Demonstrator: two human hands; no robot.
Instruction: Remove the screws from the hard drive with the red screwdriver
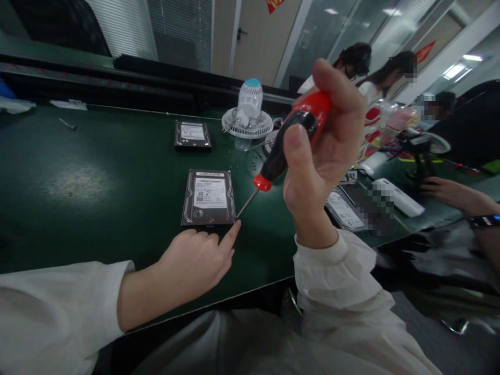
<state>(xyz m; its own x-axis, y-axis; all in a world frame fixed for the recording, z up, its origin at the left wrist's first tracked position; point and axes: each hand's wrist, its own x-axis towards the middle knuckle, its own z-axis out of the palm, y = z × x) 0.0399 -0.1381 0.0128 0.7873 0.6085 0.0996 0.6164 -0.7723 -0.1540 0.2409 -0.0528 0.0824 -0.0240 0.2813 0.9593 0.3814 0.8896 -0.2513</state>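
A hard drive [209,197] lies label-up on the green table [97,177] in front of me. My right hand [324,151] is closed round the red and black handle of a screwdriver [287,146]; its thin shaft slants down to the drive's near right corner. My left hand [195,260] rests on the table just below the drive, fingers curled and the index finger stretched out to touch that same corner beside the screwdriver tip.
A second hard drive [192,135] lies farther back. A small white fan [247,112] stands behind it, with tiny screws [253,164] scattered nearby. Other people sit at the right, one with a hand [445,190] by a white device [398,197].
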